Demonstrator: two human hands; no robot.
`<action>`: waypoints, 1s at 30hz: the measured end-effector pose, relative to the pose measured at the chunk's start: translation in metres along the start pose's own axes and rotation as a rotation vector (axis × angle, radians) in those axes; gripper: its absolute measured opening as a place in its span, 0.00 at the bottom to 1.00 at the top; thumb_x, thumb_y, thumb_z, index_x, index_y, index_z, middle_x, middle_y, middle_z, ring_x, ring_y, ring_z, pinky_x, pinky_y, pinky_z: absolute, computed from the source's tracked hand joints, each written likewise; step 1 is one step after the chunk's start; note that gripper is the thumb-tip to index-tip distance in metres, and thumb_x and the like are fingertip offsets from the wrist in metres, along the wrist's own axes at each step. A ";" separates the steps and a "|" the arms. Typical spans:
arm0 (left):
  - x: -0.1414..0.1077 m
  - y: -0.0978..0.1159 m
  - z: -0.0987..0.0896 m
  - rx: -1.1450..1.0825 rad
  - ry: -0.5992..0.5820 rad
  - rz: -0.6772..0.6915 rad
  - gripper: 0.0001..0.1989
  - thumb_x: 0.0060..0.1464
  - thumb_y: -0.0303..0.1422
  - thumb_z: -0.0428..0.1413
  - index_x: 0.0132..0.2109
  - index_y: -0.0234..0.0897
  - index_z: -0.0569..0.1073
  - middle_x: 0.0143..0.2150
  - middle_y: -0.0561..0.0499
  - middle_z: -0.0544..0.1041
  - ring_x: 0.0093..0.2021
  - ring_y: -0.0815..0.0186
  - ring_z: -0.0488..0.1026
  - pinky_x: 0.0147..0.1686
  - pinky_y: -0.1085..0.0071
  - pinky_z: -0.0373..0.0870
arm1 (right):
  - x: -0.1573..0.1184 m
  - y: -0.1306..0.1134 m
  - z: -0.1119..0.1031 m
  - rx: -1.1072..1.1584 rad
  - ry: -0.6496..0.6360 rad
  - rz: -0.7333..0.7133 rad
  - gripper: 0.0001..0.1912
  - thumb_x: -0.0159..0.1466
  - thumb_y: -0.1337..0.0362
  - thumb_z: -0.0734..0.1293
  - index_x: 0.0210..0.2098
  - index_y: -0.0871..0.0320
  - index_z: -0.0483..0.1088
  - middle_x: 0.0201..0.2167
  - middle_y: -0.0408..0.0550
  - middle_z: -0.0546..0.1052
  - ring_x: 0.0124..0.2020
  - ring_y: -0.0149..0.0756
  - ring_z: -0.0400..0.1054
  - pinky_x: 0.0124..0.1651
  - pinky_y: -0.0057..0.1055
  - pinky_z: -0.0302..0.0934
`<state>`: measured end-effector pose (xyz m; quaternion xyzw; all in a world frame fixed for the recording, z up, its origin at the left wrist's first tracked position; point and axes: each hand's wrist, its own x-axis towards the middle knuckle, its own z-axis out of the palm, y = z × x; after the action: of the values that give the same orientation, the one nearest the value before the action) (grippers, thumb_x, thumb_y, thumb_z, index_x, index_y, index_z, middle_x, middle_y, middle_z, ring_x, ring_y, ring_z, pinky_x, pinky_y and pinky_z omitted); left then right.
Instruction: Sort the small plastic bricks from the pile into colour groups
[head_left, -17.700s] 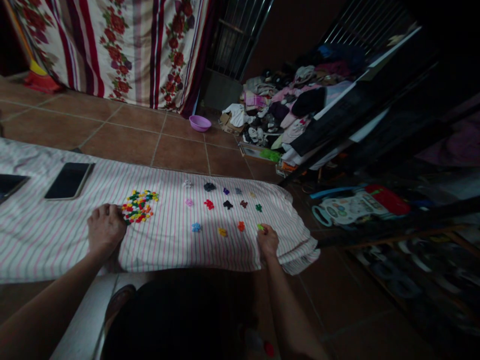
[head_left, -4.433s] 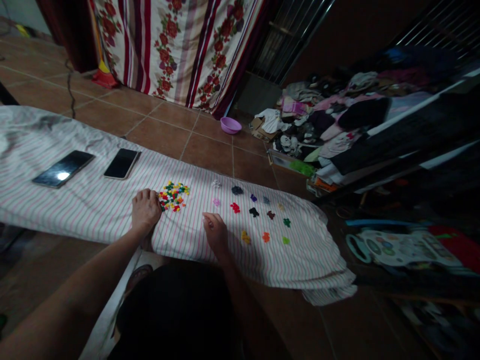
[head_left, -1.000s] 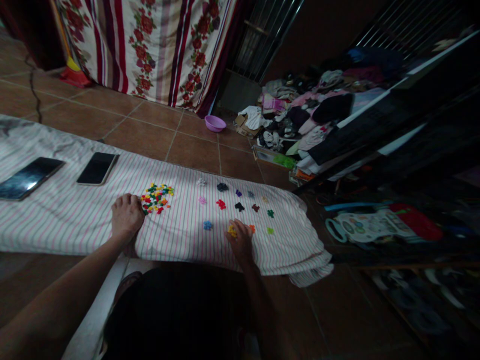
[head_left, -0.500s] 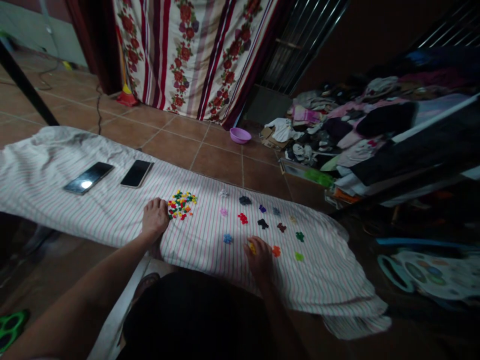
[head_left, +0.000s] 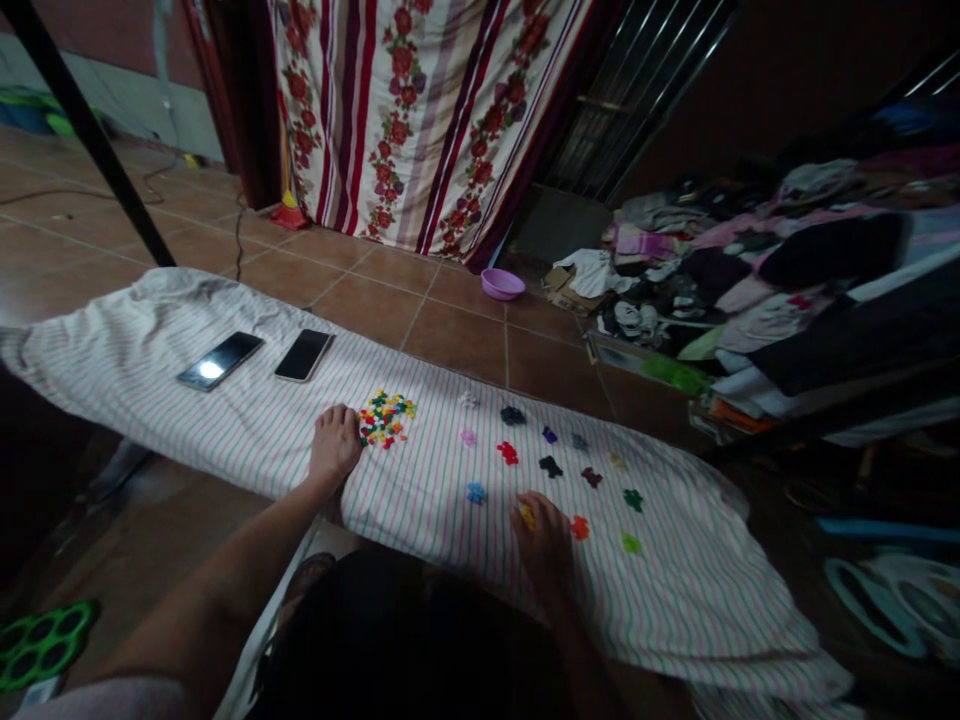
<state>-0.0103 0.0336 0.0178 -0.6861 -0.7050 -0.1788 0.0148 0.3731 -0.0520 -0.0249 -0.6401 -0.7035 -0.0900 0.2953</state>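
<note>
My left hand point(head_left: 337, 443) rests on the striped cloth, fingers stretched forward and slightly bent, against the left edge of a mixed pile of tiny coloured pieces point(head_left: 386, 418). Farther right, my right hand point(head_left: 545, 530) has its thumb and fingers curled around a small bunch of yellow pieces point(head_left: 528, 516). Small single-colour heaps lie near it: blue pieces point(head_left: 475, 492), orange pieces point(head_left: 580, 527), red pieces point(head_left: 508, 453), black pieces point(head_left: 551, 467), brown pieces point(head_left: 592, 477), lime green pieces point(head_left: 631, 543) and dark green pieces point(head_left: 633, 499). Each piece is too small to make out exactly.
Two phones point(head_left: 304, 355) lie on the left part of the cloth point(head_left: 420, 470). Behind the table, a purple basin point(head_left: 502, 284) stands on the tiled floor before a floral curtain point(head_left: 405, 120). Clothes point(head_left: 720, 260) are heaped at the right; a green holed object point(head_left: 46, 645) is at lower left.
The whole view has shifted, so things appear farther right and slightly lower. Both hands keep their places beside the mixed pile and at the yellow pieces.
</note>
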 end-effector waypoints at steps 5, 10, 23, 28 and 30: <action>0.000 0.000 0.000 0.006 0.008 -0.001 0.14 0.61 0.30 0.40 0.44 0.35 0.70 0.46 0.40 0.70 0.48 0.54 0.64 0.47 0.59 0.60 | 0.002 -0.001 0.000 -0.020 0.010 -0.017 0.14 0.66 0.55 0.57 0.42 0.56 0.69 0.42 0.55 0.74 0.45 0.46 0.66 0.47 0.43 0.60; 0.000 0.000 -0.002 0.010 0.007 -0.006 0.15 0.61 0.31 0.40 0.44 0.35 0.70 0.46 0.40 0.70 0.48 0.54 0.64 0.47 0.60 0.60 | 0.004 -0.002 -0.001 -0.034 0.003 -0.028 0.14 0.66 0.56 0.57 0.41 0.56 0.69 0.41 0.55 0.74 0.45 0.46 0.67 0.47 0.43 0.59; 0.019 0.000 -0.011 0.092 -0.144 -0.087 0.16 0.61 0.32 0.40 0.45 0.33 0.70 0.47 0.41 0.71 0.49 0.54 0.66 0.45 0.61 0.61 | 0.004 -0.004 -0.004 -0.080 0.013 -0.052 0.15 0.68 0.55 0.56 0.43 0.58 0.68 0.42 0.54 0.74 0.45 0.44 0.66 0.48 0.40 0.58; 0.015 -0.004 -0.008 0.073 -0.071 -0.025 0.16 0.63 0.33 0.39 0.46 0.35 0.70 0.47 0.42 0.71 0.49 0.55 0.65 0.46 0.61 0.60 | 0.003 -0.004 -0.004 -0.092 0.019 -0.064 0.15 0.68 0.56 0.56 0.43 0.58 0.68 0.43 0.55 0.74 0.45 0.44 0.66 0.48 0.40 0.59; 0.011 -0.006 -0.005 0.056 -0.023 -0.002 0.16 0.63 0.34 0.39 0.45 0.36 0.70 0.47 0.41 0.71 0.49 0.55 0.64 0.46 0.60 0.60 | 0.002 -0.003 -0.003 -0.092 0.022 -0.063 0.15 0.68 0.56 0.57 0.43 0.58 0.68 0.43 0.55 0.74 0.46 0.44 0.67 0.47 0.40 0.59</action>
<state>-0.0181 0.0429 0.0239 -0.6867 -0.7106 -0.1512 0.0254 0.3712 -0.0526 -0.0205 -0.6296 -0.7150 -0.1384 0.2705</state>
